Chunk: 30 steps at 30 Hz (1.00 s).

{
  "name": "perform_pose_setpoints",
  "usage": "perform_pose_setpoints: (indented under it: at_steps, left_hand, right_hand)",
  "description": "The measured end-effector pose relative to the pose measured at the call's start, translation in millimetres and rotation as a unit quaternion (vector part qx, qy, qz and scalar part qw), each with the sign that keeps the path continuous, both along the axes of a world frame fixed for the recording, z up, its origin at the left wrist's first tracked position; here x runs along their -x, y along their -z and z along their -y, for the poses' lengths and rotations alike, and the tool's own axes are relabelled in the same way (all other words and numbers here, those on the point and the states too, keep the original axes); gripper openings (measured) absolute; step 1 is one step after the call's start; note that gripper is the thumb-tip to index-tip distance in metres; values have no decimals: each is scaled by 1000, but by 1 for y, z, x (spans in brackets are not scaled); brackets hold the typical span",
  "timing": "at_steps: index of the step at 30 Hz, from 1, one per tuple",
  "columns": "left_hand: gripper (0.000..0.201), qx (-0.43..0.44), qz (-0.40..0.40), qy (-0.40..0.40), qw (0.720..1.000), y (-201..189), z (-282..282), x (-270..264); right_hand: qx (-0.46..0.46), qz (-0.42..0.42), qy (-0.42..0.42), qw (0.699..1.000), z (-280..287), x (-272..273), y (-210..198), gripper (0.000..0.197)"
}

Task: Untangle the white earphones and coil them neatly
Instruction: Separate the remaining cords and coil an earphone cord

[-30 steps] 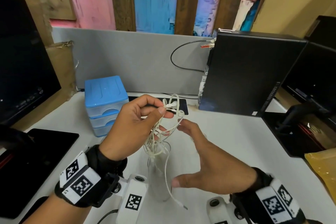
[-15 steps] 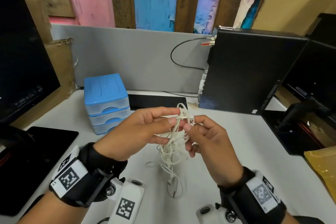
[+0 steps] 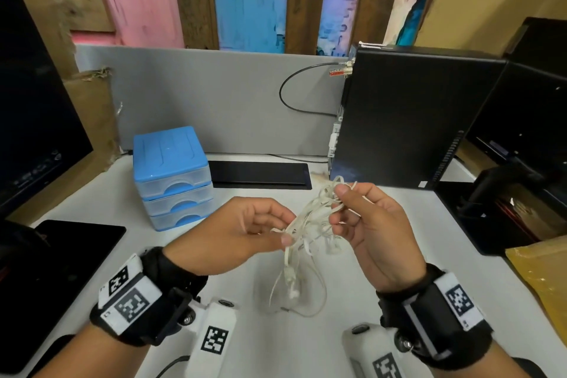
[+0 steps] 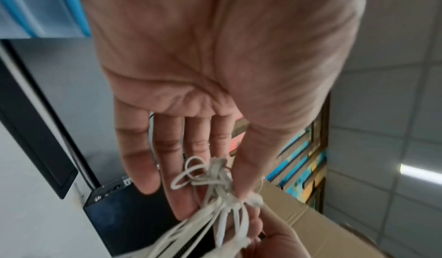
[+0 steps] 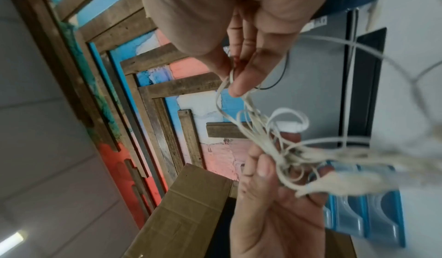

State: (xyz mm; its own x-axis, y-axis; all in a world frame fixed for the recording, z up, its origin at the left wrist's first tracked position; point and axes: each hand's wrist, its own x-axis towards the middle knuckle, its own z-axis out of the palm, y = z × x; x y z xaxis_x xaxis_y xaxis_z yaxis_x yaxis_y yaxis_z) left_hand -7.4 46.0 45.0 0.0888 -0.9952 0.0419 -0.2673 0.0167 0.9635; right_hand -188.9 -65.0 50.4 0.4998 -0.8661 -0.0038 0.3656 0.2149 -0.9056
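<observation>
The white earphones (image 3: 313,215) are a tangled bunch of thin cord held in the air above the white desk (image 3: 383,294). My left hand (image 3: 287,233) pinches the lower left part of the tangle between thumb and fingers. My right hand (image 3: 339,196) pinches the upper right part, a little higher and farther back. Loose loops and an earbud (image 3: 293,288) hang down toward the desk. In the left wrist view the thumb presses a knot of the earphones (image 4: 224,190) against the fingers. In the right wrist view the earphones (image 5: 275,144) stretch from my right fingertips (image 5: 236,90) to the left hand below.
A blue drawer unit (image 3: 171,175) stands behind my left hand, with a flat black device (image 3: 260,175) beside it. A black computer tower (image 3: 408,120) stands at the back right. A dark tablet (image 3: 61,270) lies at left, a yellow envelope (image 3: 546,279) at right.
The hands have drawn apart: the right rose toward the back right with the top of the tangle, the left dropped lower. The bunch now stretches between them.
</observation>
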Motion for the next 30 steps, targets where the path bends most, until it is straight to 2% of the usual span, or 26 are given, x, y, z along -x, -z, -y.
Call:
perform_pose_setpoints:
  at_steps: [6, 8, 10, 12, 14, 17, 21, 24, 27, 30]
  left_hand:
    - [5, -9, -12, -10, 1000, 1, 2, 6]
    - [28, -7, 34, -3, 999, 5, 1, 9]
    - [48, -11, 130, -16, 991, 10, 0, 13]
    - [58, -9, 202, -39, 979, 15, 0, 20]
    - [59, -2, 222, -64, 973, 21, 3, 28]
    - [54, 19, 186, -99, 977, 33, 9, 36]
    - [21, 53, 132, -122, 982, 40, 14, 34]
    - [7, 60, 15, -108, 992, 36, 15, 27]
    - [9, 39, -65, -107, 991, 31, 15, 25]
    - [18, 18, -133, -114, 984, 25, 13, 28]
  right_hand:
    - [23, -22, 57, 998, -2, -1, -2, 14]
    - [20, -21, 62, 998, -3, -1, -3, 13]
    - [10, -15, 60, 998, -3, -1, -2, 14]
    - [-1, -10, 50, 999, -3, -1, -3, 12]
    - [-10, -3, 32, 999, -4, -1, -2, 11]
    - [-21, 3, -9, 1000, -6, -1, -1, 14]
    - [5, -5, -38, 999, -6, -2, 0, 16]
    - [82, -45, -42, 995, -3, 2, -4, 23]
    - [213, -125, -22, 969, 2, 7, -3, 12]
    - [287, -178, -69, 939, 6, 11, 2, 7]
